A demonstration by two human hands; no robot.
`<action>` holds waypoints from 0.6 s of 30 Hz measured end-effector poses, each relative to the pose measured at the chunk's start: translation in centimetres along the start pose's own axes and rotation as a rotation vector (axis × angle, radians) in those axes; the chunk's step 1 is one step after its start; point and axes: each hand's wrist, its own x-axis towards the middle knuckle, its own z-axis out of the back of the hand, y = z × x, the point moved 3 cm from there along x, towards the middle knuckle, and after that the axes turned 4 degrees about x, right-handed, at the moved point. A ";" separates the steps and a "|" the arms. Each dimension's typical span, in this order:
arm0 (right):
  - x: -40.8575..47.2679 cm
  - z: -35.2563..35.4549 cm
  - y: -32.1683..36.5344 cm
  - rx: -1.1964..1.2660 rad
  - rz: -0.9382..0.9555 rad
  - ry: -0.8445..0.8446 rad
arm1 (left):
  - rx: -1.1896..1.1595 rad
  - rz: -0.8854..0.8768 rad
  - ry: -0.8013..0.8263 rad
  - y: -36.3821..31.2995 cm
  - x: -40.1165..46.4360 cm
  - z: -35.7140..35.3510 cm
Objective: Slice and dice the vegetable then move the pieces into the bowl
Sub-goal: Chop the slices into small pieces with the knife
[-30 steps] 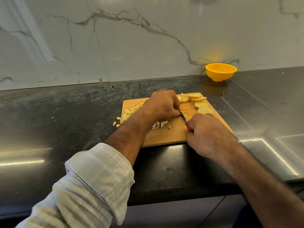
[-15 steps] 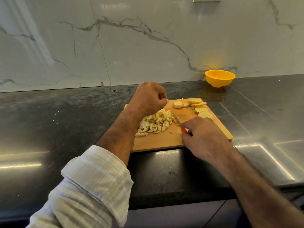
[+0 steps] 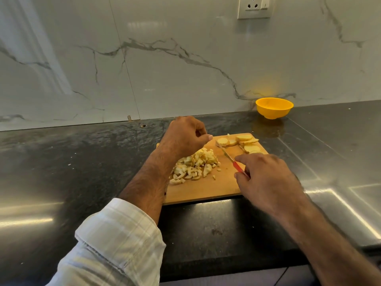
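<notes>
While both forearms reach over the counter edge, the scene reads as follows.

Cutting board: wooden, flat on the dark stone counter, near edge just back from the counter front.
Diced pieces: pale heap on the left half of the board, a few loose bits scattered toward the middle.
Slices: round, skin-edged, overlapping in a loose row along the far right corner of the board, apart from the heap.
Knife: small, red handle, narrow blade angled up and left, tip close to the nearest slice; whether the blade touches the board cannot be told.
Right hand: grips the red handle, index finger stretched forward along it, thumb underneath.
Left hand: raised above the far side of the heap, fingers curled into a loose fist, thumb out to the right; nothing visible in it.
Bowl: yellow, upright by the marble backsplash, beyond the board's far right corner, well apart from it.
Sleeve: pale checked, rolled on the left forearm.
Wall socket: white, top of view.
</notes>
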 end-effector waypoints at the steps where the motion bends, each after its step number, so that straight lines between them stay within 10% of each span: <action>1: -0.3 -0.2 0.2 -0.039 0.020 -0.003 | -0.013 -0.001 0.003 -0.1 0.0 -0.1; 18: -1.9 0.0 1.3 -0.046 0.134 -0.072 | 0.133 0.030 0.235 -2.0 -0.5 -1.6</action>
